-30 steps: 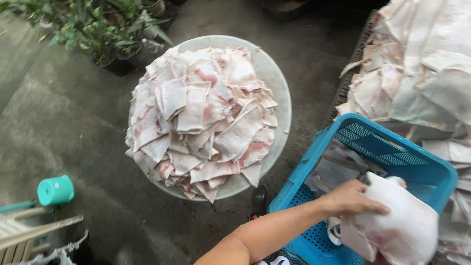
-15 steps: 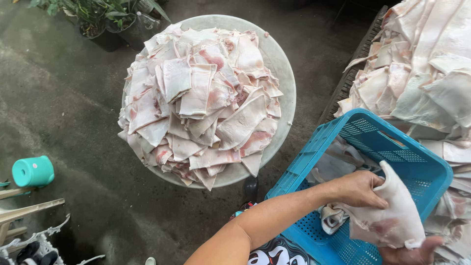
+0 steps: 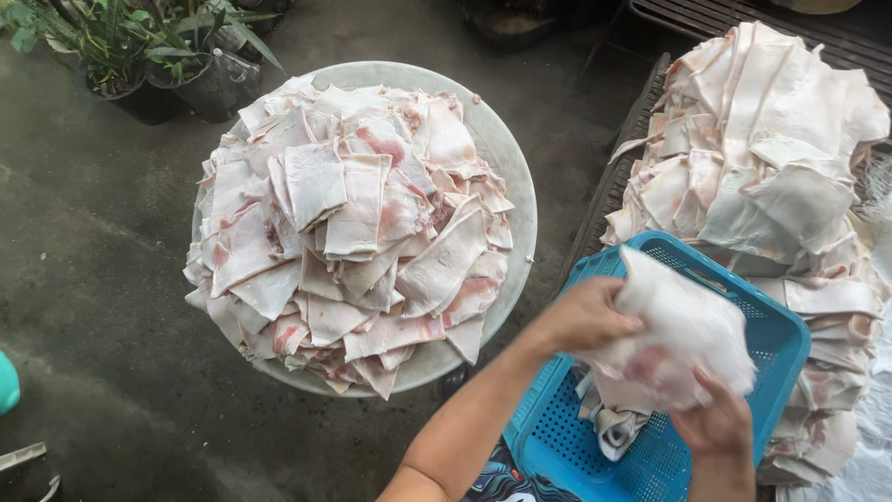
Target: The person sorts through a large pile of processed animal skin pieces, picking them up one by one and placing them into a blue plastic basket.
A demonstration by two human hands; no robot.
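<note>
With our left hand (image 3: 585,316) gripping the upper edge of the pale pork-skin sheet (image 3: 683,335) and our right hand (image 3: 715,423) cupped closed under its lower corner, just above the blue basket (image 3: 780,339), we judge it best to keep both grips firm so the slippery sheet stays spread.

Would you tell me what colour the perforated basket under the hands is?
The basket is bright blue, seen clearly in the head view.

**What you can't really see here**

The right hand (image 3: 717,429) is cut off at the bottom edge, fingers tucked under the pale skin piece (image 3: 683,330). That piece hides most of the blue basket (image 3: 776,346) inside. The teal object (image 3: 7,382) is clipped at the left.
</note>
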